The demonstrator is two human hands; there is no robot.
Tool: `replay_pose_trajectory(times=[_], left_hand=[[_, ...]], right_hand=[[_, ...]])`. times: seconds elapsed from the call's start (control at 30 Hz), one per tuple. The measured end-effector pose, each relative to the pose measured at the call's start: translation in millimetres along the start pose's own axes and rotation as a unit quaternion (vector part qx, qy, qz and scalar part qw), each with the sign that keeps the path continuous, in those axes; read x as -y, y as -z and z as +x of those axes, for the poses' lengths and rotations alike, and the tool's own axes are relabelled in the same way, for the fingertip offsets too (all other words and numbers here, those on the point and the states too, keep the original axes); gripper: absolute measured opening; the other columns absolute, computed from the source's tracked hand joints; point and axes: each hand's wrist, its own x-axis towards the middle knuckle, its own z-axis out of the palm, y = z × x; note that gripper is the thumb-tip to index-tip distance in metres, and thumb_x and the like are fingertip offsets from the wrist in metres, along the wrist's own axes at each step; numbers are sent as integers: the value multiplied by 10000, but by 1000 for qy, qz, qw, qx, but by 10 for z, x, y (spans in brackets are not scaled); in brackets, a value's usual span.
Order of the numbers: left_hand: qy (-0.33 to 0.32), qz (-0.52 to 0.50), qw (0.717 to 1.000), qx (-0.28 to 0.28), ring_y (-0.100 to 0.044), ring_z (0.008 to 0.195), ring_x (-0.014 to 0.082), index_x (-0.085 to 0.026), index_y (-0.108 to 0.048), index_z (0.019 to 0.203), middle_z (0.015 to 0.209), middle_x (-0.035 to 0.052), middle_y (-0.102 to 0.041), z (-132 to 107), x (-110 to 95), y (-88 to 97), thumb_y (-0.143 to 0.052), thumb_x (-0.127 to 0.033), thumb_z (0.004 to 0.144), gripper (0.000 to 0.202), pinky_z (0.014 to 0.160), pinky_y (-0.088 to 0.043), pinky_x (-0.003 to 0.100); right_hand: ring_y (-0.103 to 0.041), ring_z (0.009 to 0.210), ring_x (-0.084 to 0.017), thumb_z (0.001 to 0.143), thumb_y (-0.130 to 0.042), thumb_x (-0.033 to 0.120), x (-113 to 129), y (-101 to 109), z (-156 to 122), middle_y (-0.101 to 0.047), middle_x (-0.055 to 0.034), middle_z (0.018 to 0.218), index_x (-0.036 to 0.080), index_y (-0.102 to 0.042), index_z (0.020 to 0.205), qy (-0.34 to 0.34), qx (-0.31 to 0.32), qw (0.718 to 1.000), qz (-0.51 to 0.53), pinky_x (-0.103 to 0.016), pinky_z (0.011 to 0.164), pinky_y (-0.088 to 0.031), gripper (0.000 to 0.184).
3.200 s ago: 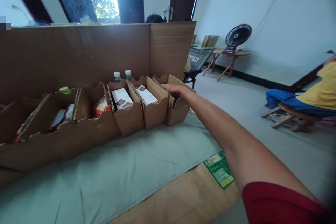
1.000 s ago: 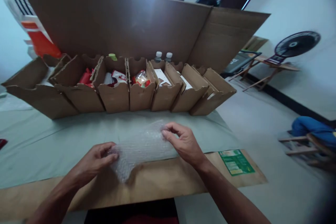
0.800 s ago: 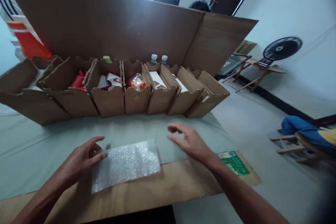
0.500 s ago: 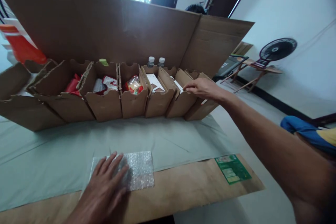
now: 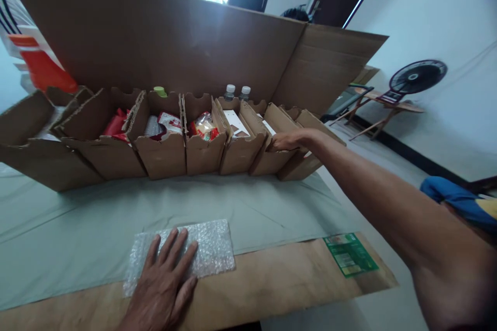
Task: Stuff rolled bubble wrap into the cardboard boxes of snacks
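My left hand (image 5: 166, 274) lies flat, fingers spread, on a sheet or pouch of bubble wrap (image 5: 212, 248) at the near side of the table. My right hand (image 5: 287, 140) reaches down into a cardboard bin (image 5: 272, 163), the second from the right in a row of several. Its fingertips are hidden behind the bin's front wall, so whether they hold anything does not show. White flat pieces (image 5: 267, 126) stand in that bin, close to the fingers. The bin to its left holds a white card box (image 5: 235, 123) with cut-outs.
Other bins hold a snack packet (image 5: 205, 126), red packaging (image 5: 116, 124) and a white-and-red pouch (image 5: 171, 121). Behind stand a tall cardboard screen (image 5: 194, 41), clear bottles with white caps (image 5: 230, 92) and an orange bottle (image 5: 44, 64). A green packet (image 5: 350, 254) lies at right.
My right hand has sunk lower into the bin, its fingers going out of sight. My left hand stays on the bubble wrap, and the view has shifted slightly.
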Motion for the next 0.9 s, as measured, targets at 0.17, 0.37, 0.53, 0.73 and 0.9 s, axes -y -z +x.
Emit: replay_pose_trajectory(times=[0.17, 0.37, 0.53, 0.73, 0.9], left_hand=[[3, -3, 1000, -3, -464, 1457, 322, -259, -594, 1458, 1550, 95, -572, -14, 20, -29, -631, -343, 909, 557, 1294, -128, 507], [62, -91, 993, -48, -251, 1585, 367, -255, -448, 1563, 1682, 131, -365, -64, -60, 98, -624, -309, 937, 653, 1288, -182, 558], [164, -264, 946, -98, -358, 1539, 331, -303, -252, 1639, 1673, 121, -347, 41, -379, 530, -589, -258, 966, 754, 1219, -380, 511], [189, -335, 912, -145, -504, 1414, 355, -320, -281, 1616, 1534, 146, -506, 336, -490, 711, -763, -308, 870, 888, 1168, -428, 557], [382, -496, 771, -115, -628, 1263, 290, -230, -342, 1575, 1445, 142, -585, 389, -464, 641, -682, -302, 902, 757, 1112, -491, 471]], right_hand=[[-525, 513, -107, 759, -805, 199, 237, 387, -291, -573, 43, 483, 156, -655, 545, -22, -2, 1000, -18, -260, 544, -375, 265], [-549, 694, -146, 947, -627, 367, 487, 857, -1255, -647, -35, 734, 197, -679, 765, 29, -261, 960, 93, -310, 653, -402, 254], [-590, 725, -177, 880, -722, 495, 779, 24, -2023, -686, -17, 794, 236, -709, 848, 36, -146, 922, 358, -303, 660, -478, 262], [-585, 755, -156, 985, -593, 554, 1182, -732, -2299, -640, -7, 796, 219, -693, 848, 52, 92, 897, 430, -278, 700, -480, 376], [-672, 1118, -230, 881, -706, 667, 1306, -861, -2402, -689, -88, 1287, 291, -523, 1455, 67, 152, 854, 493, -364, 964, -522, 711]])
